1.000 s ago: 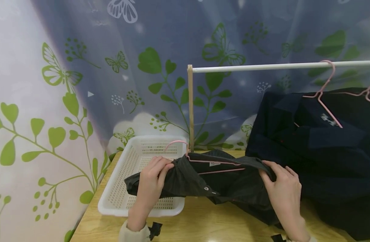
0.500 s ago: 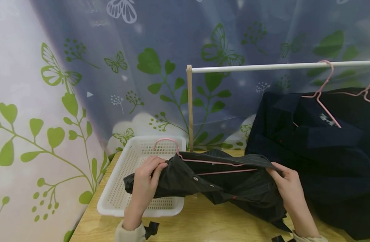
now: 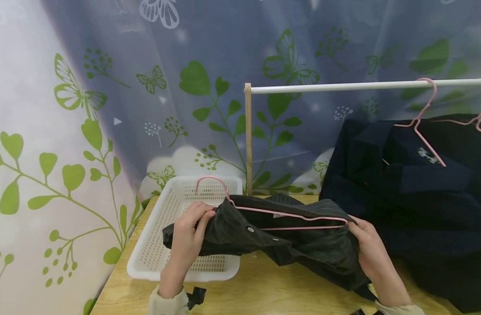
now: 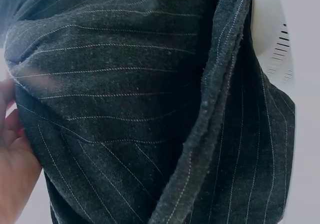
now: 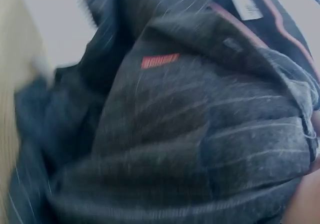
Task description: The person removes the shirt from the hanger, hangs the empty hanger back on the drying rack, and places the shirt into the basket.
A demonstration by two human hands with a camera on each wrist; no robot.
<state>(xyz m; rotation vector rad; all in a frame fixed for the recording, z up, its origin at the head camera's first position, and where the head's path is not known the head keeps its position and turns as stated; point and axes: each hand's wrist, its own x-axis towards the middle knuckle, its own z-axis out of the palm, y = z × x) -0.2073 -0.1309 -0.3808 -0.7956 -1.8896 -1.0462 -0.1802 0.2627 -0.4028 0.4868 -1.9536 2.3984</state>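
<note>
A dark pinstriped shirt [image 3: 240, 236] is stretched between both hands above the table, with a pink hanger [image 3: 287, 214] inside its collar opening. The hanger's hook sticks up to the left, over the basket. My left hand [image 3: 189, 232] pinches the shirt at the left shoulder. At the opposite shoulder, my right hand [image 3: 369, 245] pinches the cloth by the hanger's right end. The left wrist view shows striped cloth [image 4: 120, 94] with fingers at its left edge. In the blurred right wrist view, a small red tag [image 5: 160, 60] shows on the shirt front.
A white perforated basket [image 3: 146, 262] stands on the wooden table [image 3: 280, 288] at the left, partly behind the shirt. A white rail [image 3: 327, 88] on a wooden post [image 3: 248, 140] carries dark garments [image 3: 382, 205] on pink hangers at the right. A patterned curtain hangs behind.
The hanger has shifted left, its hook now further over the basket. Its right end now shows at the right shoulder. The right hand has moved slightly right and the left hand slightly left.
</note>
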